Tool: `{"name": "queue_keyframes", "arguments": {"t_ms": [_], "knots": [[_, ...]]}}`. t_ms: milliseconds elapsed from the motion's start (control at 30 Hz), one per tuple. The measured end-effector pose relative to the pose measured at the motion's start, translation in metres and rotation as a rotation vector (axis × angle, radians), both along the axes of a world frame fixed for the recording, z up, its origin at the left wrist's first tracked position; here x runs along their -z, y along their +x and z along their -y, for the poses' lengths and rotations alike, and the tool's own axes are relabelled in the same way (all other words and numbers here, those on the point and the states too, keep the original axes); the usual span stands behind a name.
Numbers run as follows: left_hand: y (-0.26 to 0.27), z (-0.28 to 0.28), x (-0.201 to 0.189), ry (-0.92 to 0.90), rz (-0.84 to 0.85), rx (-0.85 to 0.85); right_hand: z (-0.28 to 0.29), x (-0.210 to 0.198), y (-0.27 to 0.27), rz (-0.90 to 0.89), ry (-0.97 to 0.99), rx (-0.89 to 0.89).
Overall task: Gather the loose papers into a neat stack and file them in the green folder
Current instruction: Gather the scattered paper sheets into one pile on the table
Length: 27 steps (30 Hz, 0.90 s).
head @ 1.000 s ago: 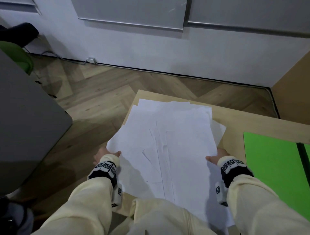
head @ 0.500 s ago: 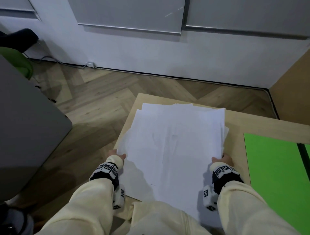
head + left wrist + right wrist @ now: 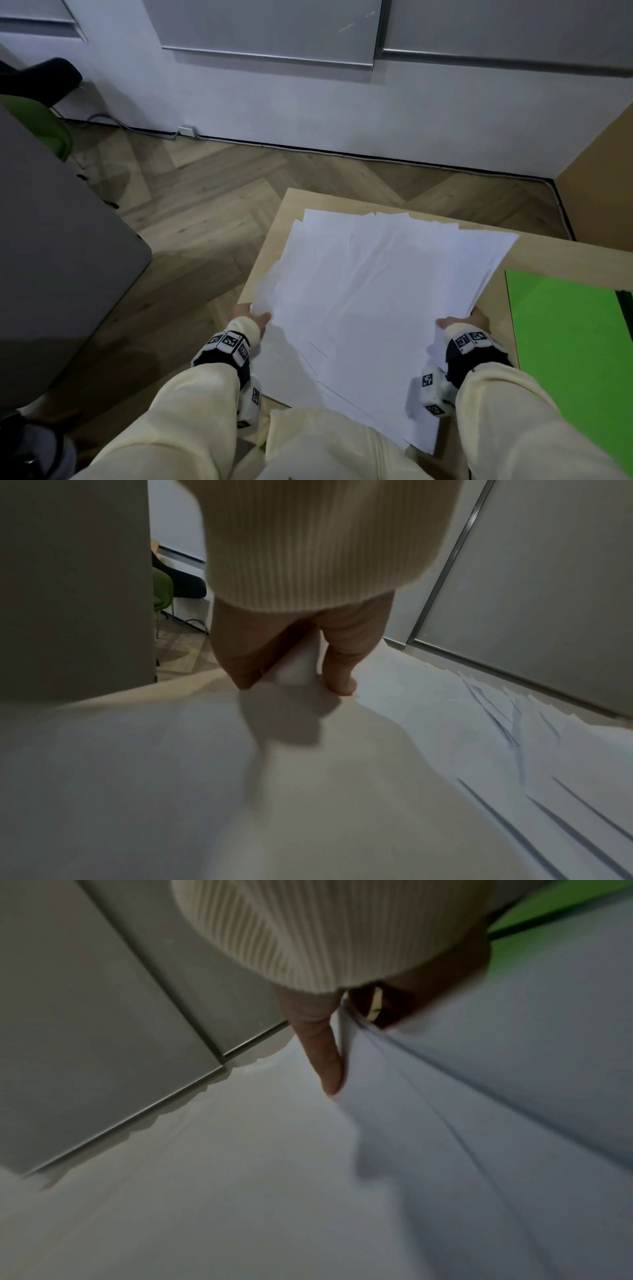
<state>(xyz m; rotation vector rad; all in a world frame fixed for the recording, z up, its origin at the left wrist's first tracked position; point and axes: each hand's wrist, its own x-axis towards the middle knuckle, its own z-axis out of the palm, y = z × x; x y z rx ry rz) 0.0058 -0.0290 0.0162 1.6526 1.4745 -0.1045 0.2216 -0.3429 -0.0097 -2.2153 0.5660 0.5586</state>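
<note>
A loose bundle of white papers (image 3: pixel 373 301) is held over the wooden table (image 3: pixel 555 260), its far edges fanned and uneven. My left hand (image 3: pixel 251 317) pinches the bundle's left edge, thumb on top and fingers under, as the left wrist view shows (image 3: pixel 298 666). My right hand (image 3: pixel 462 320) grips the right edge the same way, with its thumb (image 3: pixel 325 1053) lying on the top sheet. The green folder (image 3: pixel 568 346) lies flat on the table to the right of the papers; a strip of it shows in the right wrist view (image 3: pixel 548 909).
The table's left edge (image 3: pixel 263 253) drops to a herringbone wood floor. A grey tabletop (image 3: pixel 51 257) stands at the left, with a green and black chair (image 3: pixel 37 102) behind it. A white wall with grey panels (image 3: pixel 274 31) is ahead, and a wooden panel (image 3: pixel 603 192) at the right.
The bundle has swung clockwise, its far right corner now reaching toward the folder. Both hands have kept their hold on the side edges, and the sheets lie closer together than a second ago.
</note>
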Motion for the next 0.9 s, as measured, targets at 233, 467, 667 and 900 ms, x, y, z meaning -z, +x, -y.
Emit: {"name": "queue_keyframes", "arguments": {"t_ms": [233,467,667,900], "knots": [[0.013,-0.003,-0.016,-0.025,0.047,-0.064,0.006,-0.011,-0.007,0.180,0.030,-0.018],[0.018,-0.007,-0.020,0.055,0.011,-0.039,0.018,-0.011,0.007,0.016,-0.030,-0.216],[0.015,-0.010,-0.011,-0.018,-0.253,0.206,0.019,-0.007,0.000,0.232,-0.131,-0.178],[0.010,-0.033,-0.021,-0.110,-0.386,0.212,0.014,0.004,-0.013,0.154,-0.218,-0.161]]}}
